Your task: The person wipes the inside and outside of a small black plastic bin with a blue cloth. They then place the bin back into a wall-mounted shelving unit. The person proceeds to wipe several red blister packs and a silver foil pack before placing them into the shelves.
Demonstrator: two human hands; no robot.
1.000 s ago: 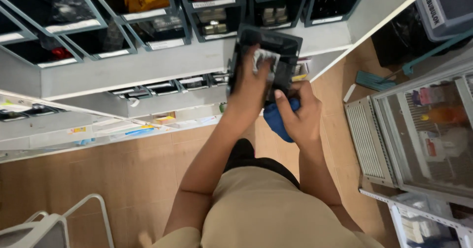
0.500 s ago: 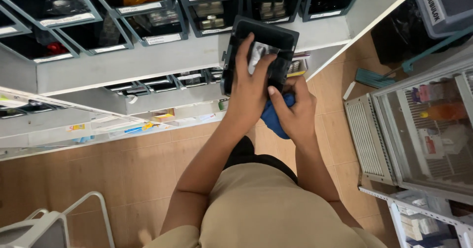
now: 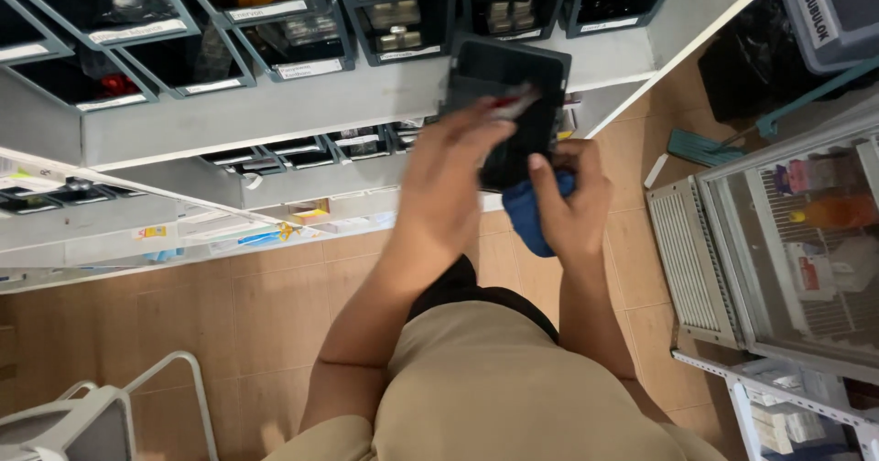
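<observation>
While the left hand [image 3: 458,173] reaches, blurred, into the black rectangular plastic bin [image 3: 508,104] at upper centre of the frame, fingers curled loosely around something small and reddish that I cannot make out, the right hand [image 3: 572,200] props the bin from below and also clamps a blue cloth [image 3: 526,218] against its underside. That double grip looks risky: the bin sits tilted and off the shelf, so a slip of the thumb could tip its contents onto the tan tiled floor [image 3: 183,314]. Rows of dark labelled storage bins [image 3: 394,21] fill the grey shelving [image 3: 275,108] across the upper left, close behind the held bin. A glass-fronted cooler [image 3: 797,232] stands at right, a white metal frame [image 3: 110,406] at lower left.
</observation>
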